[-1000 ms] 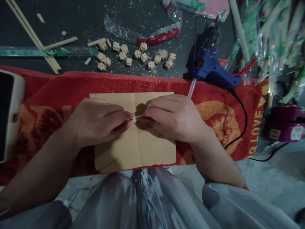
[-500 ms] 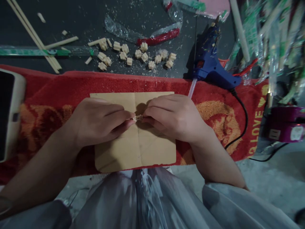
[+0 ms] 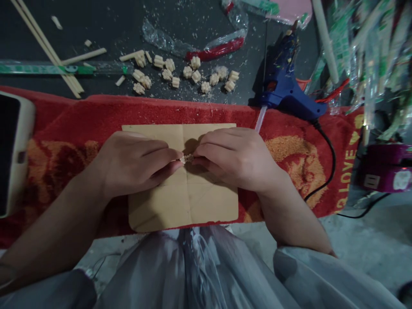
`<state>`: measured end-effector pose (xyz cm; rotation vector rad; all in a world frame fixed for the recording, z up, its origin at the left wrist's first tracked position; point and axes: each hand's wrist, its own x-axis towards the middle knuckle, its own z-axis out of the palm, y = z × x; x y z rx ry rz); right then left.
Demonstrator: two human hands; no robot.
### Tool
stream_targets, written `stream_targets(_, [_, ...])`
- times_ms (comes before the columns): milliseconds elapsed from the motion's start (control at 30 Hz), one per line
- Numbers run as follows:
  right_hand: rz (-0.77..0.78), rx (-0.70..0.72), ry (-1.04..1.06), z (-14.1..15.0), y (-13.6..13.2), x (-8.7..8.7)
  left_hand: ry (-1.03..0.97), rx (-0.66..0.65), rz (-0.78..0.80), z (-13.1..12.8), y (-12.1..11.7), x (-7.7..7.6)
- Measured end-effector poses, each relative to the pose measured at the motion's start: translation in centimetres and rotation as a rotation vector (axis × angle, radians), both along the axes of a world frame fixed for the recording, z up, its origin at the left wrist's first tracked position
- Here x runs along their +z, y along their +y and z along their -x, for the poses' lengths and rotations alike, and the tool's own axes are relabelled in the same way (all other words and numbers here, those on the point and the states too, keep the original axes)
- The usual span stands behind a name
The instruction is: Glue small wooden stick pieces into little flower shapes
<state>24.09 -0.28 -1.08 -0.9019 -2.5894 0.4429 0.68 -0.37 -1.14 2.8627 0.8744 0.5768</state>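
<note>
My left hand (image 3: 131, 165) and my right hand (image 3: 233, 156) meet fingertip to fingertip over a creased brown paper sheet (image 3: 183, 201). Both pinch one small pale wooden bundle (image 3: 186, 159) of short stick pieces between them. The fingers of each hand are curled and pressed together on it. The paper lies on a red patterned towel (image 3: 206, 113). Most of the bundle is hidden by my fingers.
Several similar small wooden bundles (image 3: 186, 75) lie on the dark surface beyond the towel, with long sticks (image 3: 48, 49) and a green-marked ruler (image 3: 61, 68) at the left. A blue glue gun (image 3: 286, 88) with a black cord (image 3: 325, 171) rests at right. A phone (image 3: 13, 150) lies at far left.
</note>
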Motion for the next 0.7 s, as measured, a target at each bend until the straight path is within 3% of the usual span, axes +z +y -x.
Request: stream_targets(700, [0.014,0.013,-0.019,-0.08,0.07,0.19,0.004,0.000,-0.021,0.04,0.00,-0.02])
